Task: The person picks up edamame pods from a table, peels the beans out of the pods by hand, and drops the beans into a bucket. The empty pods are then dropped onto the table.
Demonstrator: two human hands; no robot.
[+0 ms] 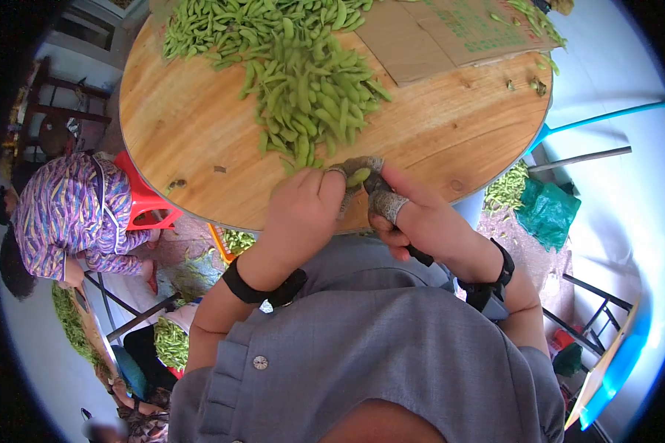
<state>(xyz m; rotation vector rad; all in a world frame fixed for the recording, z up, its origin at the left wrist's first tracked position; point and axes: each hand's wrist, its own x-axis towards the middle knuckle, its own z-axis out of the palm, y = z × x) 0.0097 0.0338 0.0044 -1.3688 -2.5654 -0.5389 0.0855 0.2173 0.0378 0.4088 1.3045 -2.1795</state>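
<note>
Left hand [301, 210] and right hand [414, 218] closed together on 1 green pod [358, 177], pinched between taped fingertips [389, 207]. Held just above near edge of round wooden table [192, 125], beside pod heap [310, 92].

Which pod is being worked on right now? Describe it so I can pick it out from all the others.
Start at the round wooden table with its big pile of green pods. At the near edge, the left hand and right hand meet. The pod is pinched between their taped fingers, lifted clear of the pile, the only one off the tabletop.
</note>
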